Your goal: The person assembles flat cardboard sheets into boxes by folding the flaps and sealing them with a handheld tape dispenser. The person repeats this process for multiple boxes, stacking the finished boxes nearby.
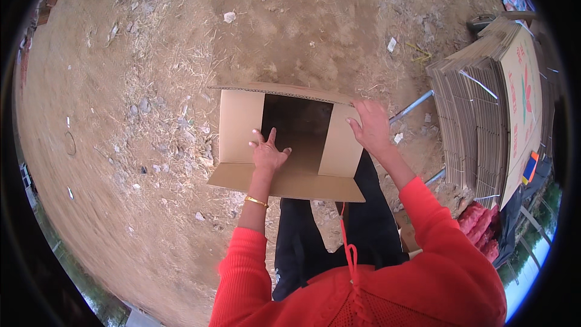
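A brown rectangular cardboard box [339, 145], side flaps folded inward, is between the left hand [269, 154], splayed over the left flap's [237, 124] inner edge, and the right hand [371, 127], apart from it at the far flap's [290, 92] right corner, its grip unclear. Straw-strewn brown dirt ground [151, 133] stretches wide left of the left hand; a pale-blue metal tube [413, 106] and a stack of flat brown cardboard [472, 115] edge the space right of the right hand.
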{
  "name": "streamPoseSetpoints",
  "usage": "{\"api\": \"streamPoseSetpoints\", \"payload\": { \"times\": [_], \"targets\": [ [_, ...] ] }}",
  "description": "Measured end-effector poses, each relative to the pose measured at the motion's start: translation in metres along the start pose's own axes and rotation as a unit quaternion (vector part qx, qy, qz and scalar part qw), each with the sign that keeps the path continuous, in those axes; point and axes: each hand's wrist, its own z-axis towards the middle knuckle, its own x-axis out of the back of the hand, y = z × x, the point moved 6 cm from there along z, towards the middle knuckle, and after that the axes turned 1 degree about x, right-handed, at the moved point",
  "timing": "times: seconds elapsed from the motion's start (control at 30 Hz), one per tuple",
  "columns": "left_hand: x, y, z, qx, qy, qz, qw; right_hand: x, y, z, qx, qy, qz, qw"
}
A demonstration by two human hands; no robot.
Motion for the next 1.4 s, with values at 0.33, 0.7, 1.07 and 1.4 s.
{"api": "streamPoseSetpoints", "payload": {
  "times": [0.33, 0.7, 1.07, 1.4],
  "targets": [
    [-0.016, -0.012, -0.015, -0.039, 0.018, 0.014, 0.999, -0.039, -0.025, -0.056, 0.032, 0.147, -0.051, 0.987],
    [-0.026, -0.033, -0.036, -0.161, 0.025, -0.074, 0.984, -0.123, -0.019, -0.113, -0.007, -0.066, -0.043, 0.997],
    [0.054, -0.092, -0.113, -0.106, 0.327, 0.077, 0.936, -0.127, 0.009, -0.091, 0.007, -0.111, -0.02, 0.994],
    [0.072, -0.061, -0.056, -0.124, 0.351, 0.061, 0.926, -0.109, 0.014, -0.083, 0.049, -0.114, 0.012, 0.992]
  ]
}}
